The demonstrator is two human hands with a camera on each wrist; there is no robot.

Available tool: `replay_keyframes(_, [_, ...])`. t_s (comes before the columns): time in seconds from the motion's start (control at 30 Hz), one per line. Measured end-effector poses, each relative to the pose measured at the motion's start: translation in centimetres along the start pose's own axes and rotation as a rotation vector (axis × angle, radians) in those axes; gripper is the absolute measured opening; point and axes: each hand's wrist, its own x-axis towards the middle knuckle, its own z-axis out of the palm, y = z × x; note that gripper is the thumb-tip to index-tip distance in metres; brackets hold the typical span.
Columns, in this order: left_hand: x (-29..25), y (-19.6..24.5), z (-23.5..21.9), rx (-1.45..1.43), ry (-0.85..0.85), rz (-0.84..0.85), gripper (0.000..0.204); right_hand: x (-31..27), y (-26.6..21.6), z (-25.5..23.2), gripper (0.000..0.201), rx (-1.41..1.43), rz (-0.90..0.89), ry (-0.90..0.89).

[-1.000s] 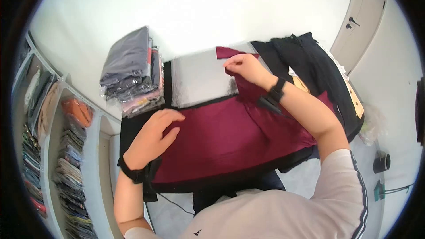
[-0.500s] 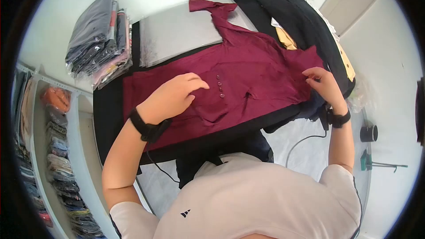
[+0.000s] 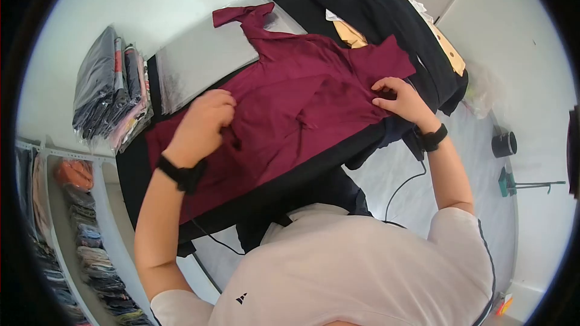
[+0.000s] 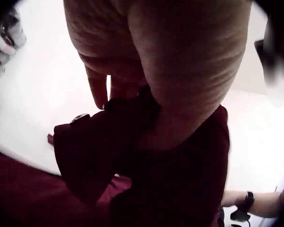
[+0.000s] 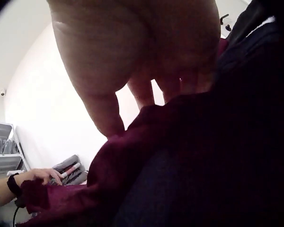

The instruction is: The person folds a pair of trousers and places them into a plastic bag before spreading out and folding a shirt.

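A maroon short-sleeved garment point(image 3: 284, 102) lies spread over the black-covered table, creased in its middle. One sleeve point(image 3: 244, 15) lies over the stacked clear plastic bags, the other point(image 3: 386, 57) toward the dark clothes at the right. My left hand point(image 3: 202, 124) grips a bunched part of the garment. In the left wrist view, the gathered cloth point(image 4: 92, 161) hangs below the fingers, with a button point(image 4: 80, 118) at its edge. At the right end, my right hand point(image 3: 402, 99) touches the garment, thumb and fingers apart. The right wrist view shows fingertips reaching down to the cloth point(image 5: 137, 137).
Folded clothes in plastic point(image 3: 109, 84) are stacked at the table's left. The flat clear bags point(image 3: 199, 60) lie along the back. Dark clothes point(image 3: 374, 15) pile up at the right, by a yellow piece point(image 3: 350, 33). Shelves of packed clothes point(image 3: 84, 205) stand on the left.
My right hand has gone from above the back sleeve to the garment's right end. My left hand has moved onto the cloth and bunched it, so the row of buttons no longer shows from above.
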Motion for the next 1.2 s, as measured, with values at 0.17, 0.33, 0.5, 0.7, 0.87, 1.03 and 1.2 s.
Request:
replay_keyframes(0.17, [-5.0,1.1,-7.1,0.191,0.282,-0.344,0.023,-0.4,-0.4,1.0,0.024,-0.099,-0.076,0.081])
replay_keyframes(0.33, [-10.4,-0.5,-11.8,-0.07,0.472,-0.674,0.037,-0.6,0.1,1.1,0.021,-0.087,-0.088,0.077])
replay_keyframes(0.5, [-13.1,-1.4,-11.2,-0.029,0.295,-0.731,0.037,-1.6,1.0,1.3,0.019,0.032,-0.141,0.132])
replay_keyframes(0.7, [-15.0,-0.6,-10.1,0.242,0.39,-0.577,0.042,-2.4,1.6,1.9,0.021,-0.027,-0.17,0.164])
replay_keyframes(0.87, [-19.8,3.9,-6.3,0.413,0.287,-0.762,0.037,-3.2,1.5,2.5,0.025,-0.024,-0.177,0.177])
replay_keyframes(1.03, [-22.1,6.2,-1.3,0.29,0.031,-0.723,0.033,-3.3,1.3,3.2,0.03,-0.167,-0.236,0.243])
replay_keyframes(1.2, [-21.4,5.6,-3.0,0.465,0.237,-0.685,0.032,-3.4,1.5,3.3,0.031,-0.24,-0.252,0.238])
